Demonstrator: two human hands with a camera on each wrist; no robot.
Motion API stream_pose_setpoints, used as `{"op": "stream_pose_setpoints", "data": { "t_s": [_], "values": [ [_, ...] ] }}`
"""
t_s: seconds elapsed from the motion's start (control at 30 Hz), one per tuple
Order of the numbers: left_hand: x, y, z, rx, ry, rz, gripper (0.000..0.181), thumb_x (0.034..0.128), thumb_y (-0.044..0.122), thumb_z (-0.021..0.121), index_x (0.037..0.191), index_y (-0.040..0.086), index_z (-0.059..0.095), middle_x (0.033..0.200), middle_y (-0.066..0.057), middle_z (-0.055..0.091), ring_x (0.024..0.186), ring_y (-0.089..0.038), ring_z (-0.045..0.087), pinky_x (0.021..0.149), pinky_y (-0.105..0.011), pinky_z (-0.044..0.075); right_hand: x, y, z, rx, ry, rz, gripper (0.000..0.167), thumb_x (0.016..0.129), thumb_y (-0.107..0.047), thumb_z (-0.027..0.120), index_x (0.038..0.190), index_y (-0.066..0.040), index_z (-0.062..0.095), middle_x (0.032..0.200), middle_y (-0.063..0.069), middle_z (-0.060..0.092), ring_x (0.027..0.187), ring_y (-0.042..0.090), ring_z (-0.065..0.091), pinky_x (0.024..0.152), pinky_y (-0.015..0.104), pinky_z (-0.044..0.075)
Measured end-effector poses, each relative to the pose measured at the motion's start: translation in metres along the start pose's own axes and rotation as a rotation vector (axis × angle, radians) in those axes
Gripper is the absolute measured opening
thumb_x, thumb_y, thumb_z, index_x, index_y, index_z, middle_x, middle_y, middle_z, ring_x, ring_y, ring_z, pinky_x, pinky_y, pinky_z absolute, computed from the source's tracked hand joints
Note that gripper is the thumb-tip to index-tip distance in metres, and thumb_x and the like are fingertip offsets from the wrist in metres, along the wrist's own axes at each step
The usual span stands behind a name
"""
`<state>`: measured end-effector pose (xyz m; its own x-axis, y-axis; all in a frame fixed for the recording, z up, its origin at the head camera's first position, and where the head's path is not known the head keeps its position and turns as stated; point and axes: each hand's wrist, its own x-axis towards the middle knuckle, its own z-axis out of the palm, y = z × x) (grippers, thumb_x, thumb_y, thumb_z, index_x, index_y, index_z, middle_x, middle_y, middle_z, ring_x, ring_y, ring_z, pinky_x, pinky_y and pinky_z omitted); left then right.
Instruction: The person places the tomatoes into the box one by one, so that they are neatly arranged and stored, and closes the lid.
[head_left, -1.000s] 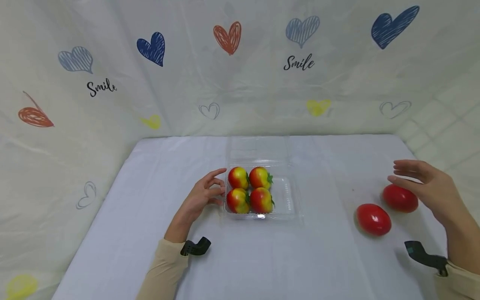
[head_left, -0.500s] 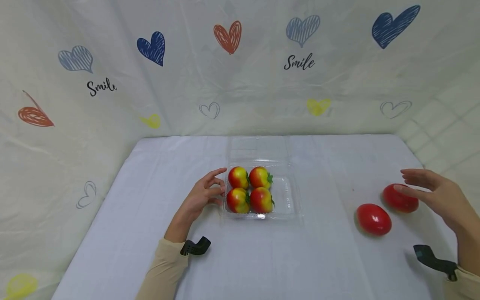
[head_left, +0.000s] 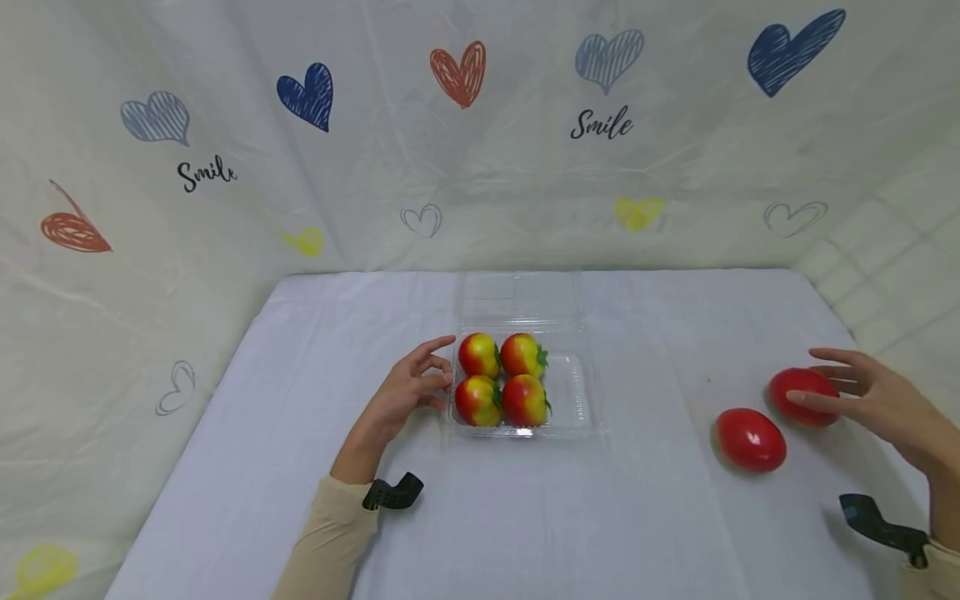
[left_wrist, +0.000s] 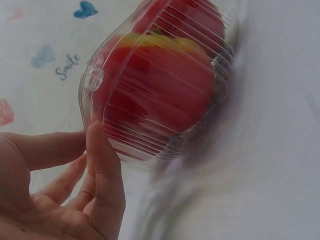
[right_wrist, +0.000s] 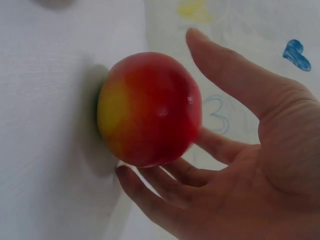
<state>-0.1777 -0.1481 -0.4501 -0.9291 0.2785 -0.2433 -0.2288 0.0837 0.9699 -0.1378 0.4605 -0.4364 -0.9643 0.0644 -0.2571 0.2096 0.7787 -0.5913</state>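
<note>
A clear plastic clamshell box [head_left: 566, 392] with its lid folded back stands mid-table. Several red-and-yellow fruits [head_left: 477, 400] with green leaves fill its left part. My left hand [head_left: 408, 390] is at the box's left side; in the left wrist view its thumb and finger pinch the rim [left_wrist: 92, 115]. On the right, one red fruit [head_left: 802, 393] sits on the cloth, its underside yellowish in the right wrist view. My right hand [head_left: 877, 400] is around it with fingers spread, the thumb [right_wrist: 225, 65] apart from its surface. Another red fruit [head_left: 750, 439] lies nearer me.
A white cloth covers the table [head_left: 585, 517]. Behind it hangs a pale curtain [head_left: 517, 167] with hearts and "Smile" lettering. The open lid [head_left: 517, 297] lies toward the back. Dark wrist mounts [head_left: 393, 492] are on both sleeves.
My right hand has come lower and further right, from above the far red fruit to around it. The left hand and the box have stayed in place.
</note>
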Motion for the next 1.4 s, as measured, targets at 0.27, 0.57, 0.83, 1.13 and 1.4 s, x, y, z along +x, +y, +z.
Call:
{"op": "stream_pose_setpoints", "data": {
  "t_s": [0.27,0.57,0.83,1.13,1.4],
  "values": [
    [0.001,0.000,0.000,-0.002,0.001,-0.004,0.058,0.1001,0.012,0.066,0.154,0.024,0.049,0.105,0.000,0.057,0.091,-0.018,0.059,0.068,-0.025,0.061,0.001,-0.002,0.003,-0.061,-0.079,0.074,0.114,0.089,-0.042,0.080,0.152,0.019,0.007,0.138,0.050,0.022,0.120,0.066,0.026,0.077,0.057,0.062],
    [0.002,-0.002,0.001,-0.005,0.005,-0.009,0.058,0.0994,0.012,0.067,0.154,0.024,0.049,0.105,-0.001,0.058,0.091,-0.018,0.059,0.067,-0.025,0.061,0.002,-0.001,0.005,-0.062,-0.060,0.048,0.115,0.087,-0.044,0.082,0.154,0.016,0.011,0.140,0.049,0.025,0.118,0.066,0.028,0.076,0.058,0.062],
    [0.003,-0.003,0.000,0.006,-0.009,0.003,0.057,0.1001,0.013,0.066,0.154,0.024,0.049,0.106,-0.001,0.057,0.090,-0.017,0.059,0.068,-0.025,0.061,-0.001,-0.008,0.007,0.003,0.007,-0.028,0.109,0.091,-0.037,0.080,0.161,0.008,0.009,0.149,0.047,0.020,0.123,0.068,0.026,0.079,0.066,0.059],
    [0.002,-0.003,-0.001,-0.001,0.003,-0.004,0.058,0.0997,0.013,0.067,0.154,0.025,0.049,0.106,-0.001,0.057,0.090,-0.017,0.059,0.068,-0.024,0.061,-0.003,-0.031,0.010,0.071,0.044,-0.104,0.105,0.092,-0.031,0.079,0.169,-0.019,0.009,0.158,0.042,0.017,0.128,0.066,0.027,0.074,0.059,0.062],
    [0.003,-0.003,-0.002,-0.008,0.006,-0.001,0.058,0.0998,0.012,0.066,0.154,0.024,0.050,0.105,0.000,0.057,0.089,-0.017,0.059,0.067,-0.024,0.061,-0.004,-0.050,0.014,0.104,0.071,-0.172,0.099,0.092,-0.024,0.079,0.166,-0.038,0.015,0.154,0.030,0.028,0.126,0.045,0.040,0.066,0.012,0.048]
  ]
}}
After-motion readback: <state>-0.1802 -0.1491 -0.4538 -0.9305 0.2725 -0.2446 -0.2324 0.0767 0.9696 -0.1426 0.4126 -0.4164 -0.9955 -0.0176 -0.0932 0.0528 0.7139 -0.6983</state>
